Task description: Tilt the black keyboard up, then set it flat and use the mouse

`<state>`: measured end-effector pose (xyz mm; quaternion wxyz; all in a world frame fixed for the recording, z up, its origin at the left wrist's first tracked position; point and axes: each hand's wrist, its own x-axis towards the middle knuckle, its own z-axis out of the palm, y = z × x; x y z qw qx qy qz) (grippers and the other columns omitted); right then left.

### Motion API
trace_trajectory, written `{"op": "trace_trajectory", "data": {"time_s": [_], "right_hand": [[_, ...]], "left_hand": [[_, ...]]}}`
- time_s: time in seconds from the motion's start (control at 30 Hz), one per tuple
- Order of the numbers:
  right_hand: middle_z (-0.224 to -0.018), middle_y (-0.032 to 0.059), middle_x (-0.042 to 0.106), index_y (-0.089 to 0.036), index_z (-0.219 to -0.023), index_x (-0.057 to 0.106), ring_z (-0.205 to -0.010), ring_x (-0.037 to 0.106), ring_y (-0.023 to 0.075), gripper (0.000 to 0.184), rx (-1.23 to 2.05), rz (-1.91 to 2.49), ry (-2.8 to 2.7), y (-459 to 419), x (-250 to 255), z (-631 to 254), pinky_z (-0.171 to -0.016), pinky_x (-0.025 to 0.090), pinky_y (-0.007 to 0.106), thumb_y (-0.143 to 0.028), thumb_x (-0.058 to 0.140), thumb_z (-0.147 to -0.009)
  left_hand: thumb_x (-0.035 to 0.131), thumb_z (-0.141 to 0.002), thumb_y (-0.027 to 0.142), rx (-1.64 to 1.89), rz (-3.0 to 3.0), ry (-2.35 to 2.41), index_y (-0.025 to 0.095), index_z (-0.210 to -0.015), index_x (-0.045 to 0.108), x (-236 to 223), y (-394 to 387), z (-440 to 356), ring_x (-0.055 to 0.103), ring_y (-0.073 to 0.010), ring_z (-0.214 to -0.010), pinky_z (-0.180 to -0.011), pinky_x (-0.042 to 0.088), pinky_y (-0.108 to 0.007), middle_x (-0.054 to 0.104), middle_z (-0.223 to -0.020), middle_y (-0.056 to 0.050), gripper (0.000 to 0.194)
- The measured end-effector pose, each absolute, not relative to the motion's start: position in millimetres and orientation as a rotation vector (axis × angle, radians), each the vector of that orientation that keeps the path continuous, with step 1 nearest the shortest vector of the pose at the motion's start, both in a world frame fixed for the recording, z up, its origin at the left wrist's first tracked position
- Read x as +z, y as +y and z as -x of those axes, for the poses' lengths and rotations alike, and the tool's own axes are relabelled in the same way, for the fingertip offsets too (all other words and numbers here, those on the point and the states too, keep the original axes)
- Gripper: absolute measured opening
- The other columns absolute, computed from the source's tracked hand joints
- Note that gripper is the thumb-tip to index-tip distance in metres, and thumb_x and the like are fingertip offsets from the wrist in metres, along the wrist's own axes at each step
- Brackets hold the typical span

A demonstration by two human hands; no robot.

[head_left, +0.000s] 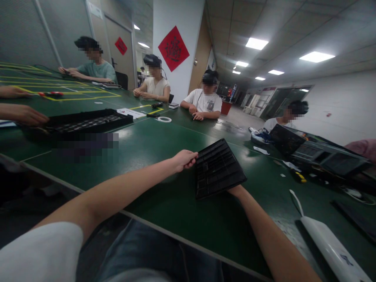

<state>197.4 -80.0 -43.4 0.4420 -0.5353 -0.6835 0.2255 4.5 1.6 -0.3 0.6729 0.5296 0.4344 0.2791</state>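
A flat black compartment tray (pixel 220 168), with thin ridges across its face, is tilted up above the green table in front of me. My left hand (pixel 185 159) is closed in a pinch at the tray's upper left edge. From underneath, my right hand (pixel 235 190) supports the tray at its lower right side; its fingers are hidden behind the tray.
A long black case (pixel 91 119) lies on the left beside another person's hand (pixel 26 115). A white tape roll (pixel 164 119) sits farther back. To the right are a white strapped object (pixel 331 239), a yellow-black tool (pixel 300 177) and a computer case (pixel 326 154). Several people sit around the table (pixel 164 207).
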Motion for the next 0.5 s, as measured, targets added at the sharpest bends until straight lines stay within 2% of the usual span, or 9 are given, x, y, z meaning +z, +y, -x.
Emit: {"op": "trace_trajectory", "data": {"time_s": [0.03,0.1,0.2,0.27,0.33,0.4,0.5], "right_hand": [[-0.123,0.0086,0.054,-0.018,-0.118,0.053,-0.105,0.056,0.0206,0.033,0.564,1.324,-1.694,-80.4,-42.9,-196.7,-0.089,0.049,0.043,-0.034,0.053,-0.088],[-0.123,0.0084,0.054,-0.019,-0.117,0.054,-0.105,0.056,0.0203,0.032,0.573,1.311,-1.690,-81.4,-42.0,-196.1,-0.089,0.049,0.042,-0.034,0.052,-0.089],[-0.122,0.0084,0.055,-0.019,-0.117,0.054,-0.105,0.056,0.0201,0.032,0.585,1.293,-1.680,-82.7,-41.3,-196.5,-0.089,0.049,0.042,-0.034,0.052,-0.089],[-0.122,0.0085,0.055,-0.019,-0.117,0.054,-0.106,0.056,0.0203,0.032,0.592,1.278,-1.674,-82.5,-41.5,-196.8,-0.089,0.048,0.042,-0.034,0.052,-0.089],[-0.124,0.0086,0.054,-0.019,-0.117,0.054,-0.107,0.056,0.0205,0.032,0.599,1.261,-1.668,-81.5,-42.3,-196.9,-0.091,0.047,0.043,-0.034,0.052,-0.089],[-0.125,0.0087,0.054,-0.019,-0.118,0.054,-0.109,0.055,0.0210,0.033,0.606,1.242,-1.662,-80.1,-43.3,-197.0,-0.092,0.046,0.044,-0.035,0.052,-0.089],[-0.125,0.0090,0.054,-0.018,-0.119,0.053,-0.108,0.055,0.0216,0.035,0.616,1.217,-1.652,-78.0,-45.2,-197.7,-0.092,0.047,0.045,-0.034,0.053,-0.088]], "left_hand": [[0.046,-0.090,0.029,0.602,-1.227,0.977,0.015,-0.072,0.048,-0.5,0.1,-4.8,0.029,-0.0037,-0.037,-0.038,0.020,-0.017,0.039,-0.049,0.006,0.023],[0.046,-0.089,0.028,0.542,-1.220,0.969,0.015,-0.072,0.049,-0.3,-1.7,-5.5,0.030,-0.0039,-0.037,-0.039,0.021,-0.018,0.038,-0.048,0.007,0.022],[0.047,-0.085,0.010,0.472,-1.149,0.893,0.013,-0.077,0.049,0.9,-1.6,-6.2,0.045,-0.0061,-0.044,-0.046,0.032,-0.019,0.048,-0.054,0.004,0.008],[0.047,-0.083,0.003,0.489,-1.158,0.849,0.013,-0.080,0.048,1.7,-1.2,-5.8,0.053,-0.0078,-0.050,-0.051,0.038,-0.021,0.055,-0.059,0.001,0.010],[0.047,-0.086,0.008,0.498,-1.198,0.833,0.012,-0.079,0.049,2.2,-1.6,-4.6,0.056,-0.0087,-0.053,-0.053,0.040,-0.021,0.060,-0.063,-0.002,0.008],[0.049,-0.089,0.020,0.466,-1.243,0.818,0.012,-0.077,0.051,2.4,-2.7,-3.1,0.056,-0.0087,-0.053,-0.052,0.039,-0.021,0.061,-0.064,-0.003,0.015],[0.061,-0.082,0.034,0.441,-1.287,0.788,0.012,-0.072,0.054,1.6,-4.4,-1.9,0.048,-0.0059,-0.046,-0.046,0.033,-0.019,0.055,-0.055,0.002,0.025]]}}
